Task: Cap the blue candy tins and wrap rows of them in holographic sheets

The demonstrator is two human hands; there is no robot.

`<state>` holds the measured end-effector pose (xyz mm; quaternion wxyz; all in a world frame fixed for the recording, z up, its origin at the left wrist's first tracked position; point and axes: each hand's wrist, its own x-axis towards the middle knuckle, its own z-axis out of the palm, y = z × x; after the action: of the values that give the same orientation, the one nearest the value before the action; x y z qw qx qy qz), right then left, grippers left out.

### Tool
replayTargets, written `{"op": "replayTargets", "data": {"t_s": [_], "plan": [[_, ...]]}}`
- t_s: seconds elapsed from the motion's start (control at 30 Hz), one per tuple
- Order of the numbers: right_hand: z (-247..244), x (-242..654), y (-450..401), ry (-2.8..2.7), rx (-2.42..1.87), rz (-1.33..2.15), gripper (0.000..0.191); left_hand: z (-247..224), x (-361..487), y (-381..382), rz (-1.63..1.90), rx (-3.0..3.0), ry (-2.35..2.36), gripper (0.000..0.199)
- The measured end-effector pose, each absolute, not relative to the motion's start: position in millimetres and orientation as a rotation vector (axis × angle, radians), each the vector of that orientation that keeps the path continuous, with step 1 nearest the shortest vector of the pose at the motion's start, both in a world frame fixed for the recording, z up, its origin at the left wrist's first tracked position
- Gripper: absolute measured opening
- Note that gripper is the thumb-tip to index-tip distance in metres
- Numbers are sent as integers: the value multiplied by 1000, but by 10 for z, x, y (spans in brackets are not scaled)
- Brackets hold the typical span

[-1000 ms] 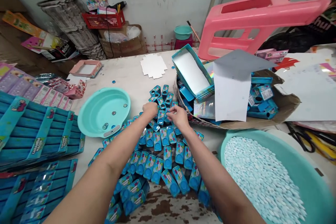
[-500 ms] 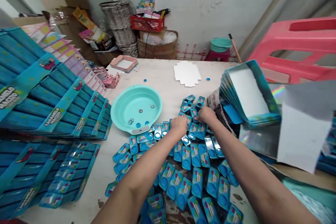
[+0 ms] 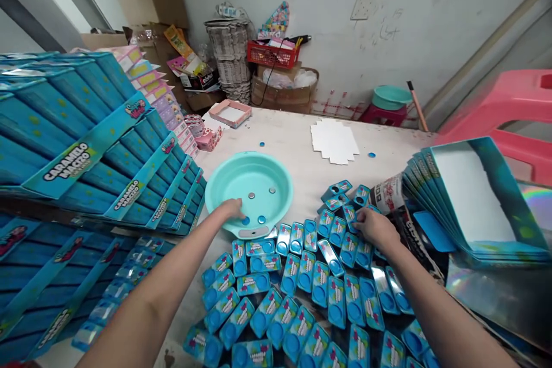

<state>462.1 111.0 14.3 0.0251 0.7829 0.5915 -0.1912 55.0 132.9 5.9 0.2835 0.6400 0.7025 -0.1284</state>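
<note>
1. As seen from above, shows both bare hands well apart over the counter (image 3: pixel 297 132).
2. Left hand (image 3: pixel 233 209): reaching over the near-left rim of the turquoise basin (image 3: pixel 259 171), just beside a blue disc (image 3: pixel 245 221). Cannot tell from this angle whether clamped on anything.
3. Right hand (image 3: pixel 374 225): fingertips at a small blue box (image 3: pixel 350 217) in the far part of the cluster. Cannot tell whether gripping or merely touching.
4. Within the basin, note two grey discs (image 3: pixel 251 195) and, nearer the handle, a second blue disc (image 3: pixel 261 219).
5. Across the counter, note the cluster of small blue boxes (image 3: pixel 319 283) — many bearing round blue lids, with a few dark round openings near the right hand.
6. Beyond the cluster, note a notched white card (image 3: pixel 335 141), lying flat between two loose blue discs (image 3: pixel 371 154).
7. To the left, note stacked blue cartons (image 3: pixel 81 152) with printed bands; to the right, nested blue trays (image 3: pixel 470 201) — tilted, with the pink stool (image 3: pixel 495 106) behind.
</note>
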Motion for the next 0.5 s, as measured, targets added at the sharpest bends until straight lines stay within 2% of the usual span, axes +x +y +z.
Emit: {"op": "replayTargets", "data": {"t_s": [0.13, 0.27, 0.43, 0.5], "plan": [[262, 4376, 945, 1941, 2598, -304, 22, -184, 739, 1341, -280, 1620, 1725, 47], [332, 4009, 807, 2136, 2635, -347, 25, -338, 925, 1399, -138, 1664, 1697, 50], [317, 3752, 684, 2362, 2588, -521, 26, -350, 1059, 1402, -212, 1761, 1527, 20], [311, 3729, 640, 2423, 2568, -591, 27, -286, 1031, 1370, -292, 1765, 1496, 15]]}}
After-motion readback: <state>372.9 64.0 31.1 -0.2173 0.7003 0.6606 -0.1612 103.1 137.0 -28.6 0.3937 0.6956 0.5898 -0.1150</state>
